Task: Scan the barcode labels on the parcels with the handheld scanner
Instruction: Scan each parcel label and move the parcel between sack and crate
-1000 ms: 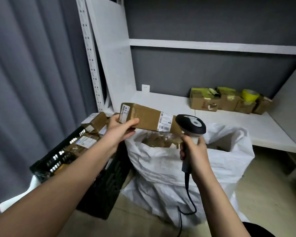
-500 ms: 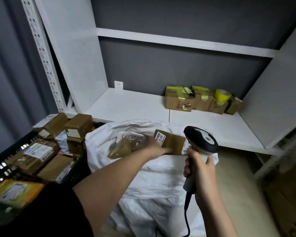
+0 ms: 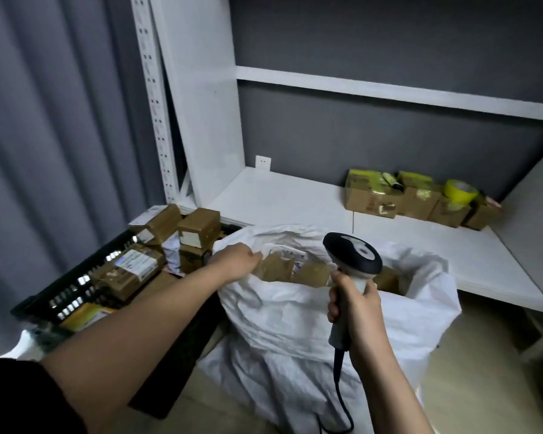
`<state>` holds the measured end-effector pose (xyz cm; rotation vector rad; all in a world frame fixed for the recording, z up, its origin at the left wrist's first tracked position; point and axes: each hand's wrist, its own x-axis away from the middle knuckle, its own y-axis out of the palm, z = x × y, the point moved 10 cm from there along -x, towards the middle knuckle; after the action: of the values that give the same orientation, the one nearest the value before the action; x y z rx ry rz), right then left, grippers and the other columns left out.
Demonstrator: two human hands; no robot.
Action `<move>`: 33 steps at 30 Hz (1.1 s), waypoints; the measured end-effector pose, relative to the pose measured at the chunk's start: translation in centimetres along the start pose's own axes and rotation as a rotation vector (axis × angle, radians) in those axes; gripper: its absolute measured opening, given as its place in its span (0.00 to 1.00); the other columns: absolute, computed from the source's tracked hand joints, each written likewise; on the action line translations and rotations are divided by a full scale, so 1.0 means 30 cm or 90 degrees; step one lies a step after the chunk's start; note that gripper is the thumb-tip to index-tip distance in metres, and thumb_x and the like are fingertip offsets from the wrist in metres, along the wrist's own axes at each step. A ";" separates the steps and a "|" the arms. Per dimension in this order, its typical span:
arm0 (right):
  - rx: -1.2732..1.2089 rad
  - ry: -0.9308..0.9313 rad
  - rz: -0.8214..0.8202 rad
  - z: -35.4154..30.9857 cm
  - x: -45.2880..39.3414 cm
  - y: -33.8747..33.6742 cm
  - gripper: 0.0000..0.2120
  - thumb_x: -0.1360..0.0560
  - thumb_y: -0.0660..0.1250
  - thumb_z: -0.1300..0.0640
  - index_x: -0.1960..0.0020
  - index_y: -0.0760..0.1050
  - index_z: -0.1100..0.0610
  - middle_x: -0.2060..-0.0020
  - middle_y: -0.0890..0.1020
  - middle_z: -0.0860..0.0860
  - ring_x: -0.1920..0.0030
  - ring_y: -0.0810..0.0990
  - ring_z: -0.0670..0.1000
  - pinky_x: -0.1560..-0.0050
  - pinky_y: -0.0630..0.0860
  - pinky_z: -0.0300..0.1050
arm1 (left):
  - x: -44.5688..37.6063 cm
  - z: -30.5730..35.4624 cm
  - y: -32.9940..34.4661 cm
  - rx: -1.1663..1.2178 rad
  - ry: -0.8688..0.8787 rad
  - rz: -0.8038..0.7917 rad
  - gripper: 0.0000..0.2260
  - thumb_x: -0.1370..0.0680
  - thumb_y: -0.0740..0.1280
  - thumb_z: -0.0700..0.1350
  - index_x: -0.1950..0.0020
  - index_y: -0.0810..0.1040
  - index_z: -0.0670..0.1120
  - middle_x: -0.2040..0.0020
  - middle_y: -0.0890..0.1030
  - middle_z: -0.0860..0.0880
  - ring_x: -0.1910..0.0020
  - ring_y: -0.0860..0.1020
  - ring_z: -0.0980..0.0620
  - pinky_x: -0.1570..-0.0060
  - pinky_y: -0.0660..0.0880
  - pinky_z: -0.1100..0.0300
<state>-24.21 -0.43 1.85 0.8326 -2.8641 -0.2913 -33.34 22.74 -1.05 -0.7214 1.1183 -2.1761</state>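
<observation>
Head view, looking down, close range

I stand in a parcel storeroom. A white metal shelving unit lines the grey wall, with taped brown cardboard boxes and a yellow tape roll on it. A black plastic crate and a big white woven sack both hold labelled brown parcels.
</observation>
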 end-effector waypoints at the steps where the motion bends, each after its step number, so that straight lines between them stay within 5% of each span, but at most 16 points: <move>1: 0.002 0.005 -0.029 0.015 0.012 0.055 0.06 0.22 0.66 0.61 0.52 0.69 0.54 0.75 0.70 0.51 0.78 0.64 0.48 0.75 0.61 0.41 | 0.021 -0.089 -0.041 0.019 -0.010 0.032 0.16 0.20 0.57 0.55 0.56 0.78 0.47 0.53 0.81 0.43 0.50 0.79 0.44 0.56 0.69 0.57; 4: 0.022 0.023 -0.114 0.080 0.076 0.264 0.05 0.22 0.66 0.61 0.51 0.69 0.56 0.76 0.71 0.51 0.78 0.65 0.48 0.75 0.61 0.41 | 0.134 -0.435 -0.154 0.035 -0.110 0.108 0.10 0.21 0.60 0.51 0.57 0.76 0.48 0.54 0.81 0.45 0.51 0.79 0.44 0.56 0.71 0.56; 6: 0.031 0.028 -0.149 0.120 0.099 0.359 0.04 0.22 0.66 0.61 0.52 0.70 0.57 0.76 0.71 0.51 0.78 0.65 0.48 0.75 0.62 0.41 | 0.202 -0.593 -0.190 -0.013 -0.151 0.120 0.08 0.21 0.62 0.52 0.49 0.76 0.50 0.47 0.80 0.47 0.46 0.78 0.45 0.51 0.73 0.56; 9: 0.051 0.048 -0.203 0.224 0.151 0.547 0.05 0.22 0.66 0.62 0.53 0.69 0.59 0.74 0.71 0.53 0.78 0.66 0.49 0.76 0.64 0.41 | 0.293 -0.844 -0.215 -0.044 -0.214 0.105 0.26 0.25 0.68 0.55 0.31 0.69 0.46 0.33 0.74 0.45 0.37 0.74 0.44 0.42 0.72 0.58; 12: 0.060 0.072 -0.238 0.328 0.174 0.692 0.08 0.22 0.66 0.62 0.56 0.67 0.57 0.73 0.71 0.54 0.78 0.67 0.50 0.76 0.63 0.42 | 0.324 -1.025 -0.212 -0.089 -0.293 0.081 0.39 0.30 0.70 0.62 0.26 0.60 0.45 0.28 0.64 0.41 0.30 0.66 0.41 0.34 0.68 0.52; 20: 0.087 0.111 -0.283 0.633 0.008 0.967 0.07 0.22 0.66 0.61 0.55 0.68 0.60 0.75 0.72 0.52 0.78 0.67 0.49 0.74 0.65 0.43 | 0.044 -1.284 -0.196 -0.118 -0.286 0.133 0.49 0.34 0.73 0.64 0.23 0.53 0.45 0.25 0.59 0.40 0.26 0.57 0.41 0.28 0.58 0.47; 33: 0.110 0.187 -0.291 0.964 -0.187 1.103 0.07 0.22 0.66 0.60 0.51 0.68 0.60 0.74 0.71 0.53 0.77 0.67 0.50 0.74 0.67 0.43 | -0.341 -1.552 -0.017 -0.007 -0.327 0.088 0.56 0.35 0.76 0.62 0.22 0.40 0.47 0.23 0.45 0.41 0.24 0.49 0.39 0.30 0.60 0.41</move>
<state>-42.09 34.19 -19.26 1.4302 -2.4252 0.0351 -58.39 54.72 -25.99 -1.0953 0.8787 -1.7291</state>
